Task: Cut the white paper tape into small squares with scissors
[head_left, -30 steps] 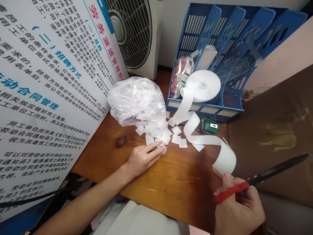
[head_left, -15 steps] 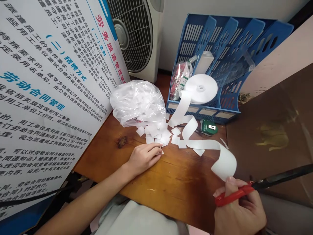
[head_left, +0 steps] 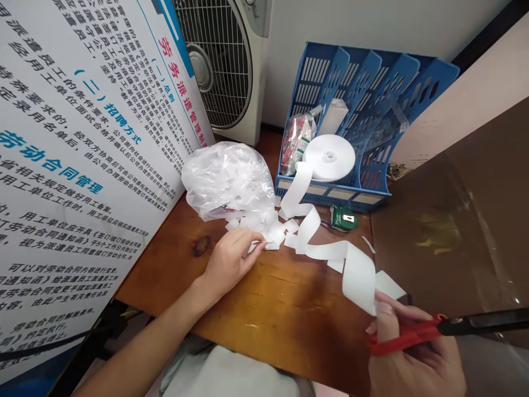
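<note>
My left hand (head_left: 231,259) is closed in a pinch at the edge of a pile of small cut white squares (head_left: 275,237), with a white square between thumb and fingers. My right hand (head_left: 417,353) holds scissors (head_left: 413,336) with red handles, their dark blades pointing right. Its thumb and finger also pinch the free end of a white strip (head_left: 359,275). The strip curls back across the table to a white roll (head_left: 329,157). Behind my left hand, a clear plastic bag (head_left: 227,176) bulges with white pieces.
A blue file rack (head_left: 372,110) holds the roll and a red-and-white packet (head_left: 296,140). In front of it lies a green tape measure (head_left: 344,218). A box fan (head_left: 223,60) stands behind, with a printed board (head_left: 82,165) at left and a brown surface (head_left: 454,220) at right.
My right hand has shifted slightly right and down with the scissors and the strip end. My left hand has tilted, its fingertips now on the squares' pile. The view has shifted a little.
</note>
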A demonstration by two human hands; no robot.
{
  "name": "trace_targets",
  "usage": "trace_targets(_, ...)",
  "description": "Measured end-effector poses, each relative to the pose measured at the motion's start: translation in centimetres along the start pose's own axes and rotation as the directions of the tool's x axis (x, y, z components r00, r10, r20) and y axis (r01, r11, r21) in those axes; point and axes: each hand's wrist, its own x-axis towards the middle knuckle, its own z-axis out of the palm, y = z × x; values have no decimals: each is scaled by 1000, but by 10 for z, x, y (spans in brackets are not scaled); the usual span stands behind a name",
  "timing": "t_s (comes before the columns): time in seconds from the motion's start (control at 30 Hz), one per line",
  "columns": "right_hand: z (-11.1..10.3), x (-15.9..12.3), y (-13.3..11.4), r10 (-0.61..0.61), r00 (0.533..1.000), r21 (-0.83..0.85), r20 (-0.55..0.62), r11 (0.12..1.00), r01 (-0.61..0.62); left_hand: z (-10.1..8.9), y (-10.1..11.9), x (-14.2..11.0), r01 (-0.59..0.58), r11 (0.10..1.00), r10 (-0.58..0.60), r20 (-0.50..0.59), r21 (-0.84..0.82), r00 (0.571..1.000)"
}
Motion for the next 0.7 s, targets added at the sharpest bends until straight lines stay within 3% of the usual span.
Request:
trace_targets(0.13,5,-2,-2,-24,999,45,41,999,22,5,-4,-1,142,986,-141,16,-82,990)
trace_targets(0.3,9,2,-7,-58,997,101,57,994,52,13,-7,-4,289,944,-274,113,-160,955)
trace_targets(0.53,8,8,-3,-57,990,117,127,992,43,7,-1,-1,401,897,-364,202,-185,909)
trace_targets(0.7,6,7,3,9,986,116,168,993,-29,5,3,0,443,866,-376,282,-231,883)
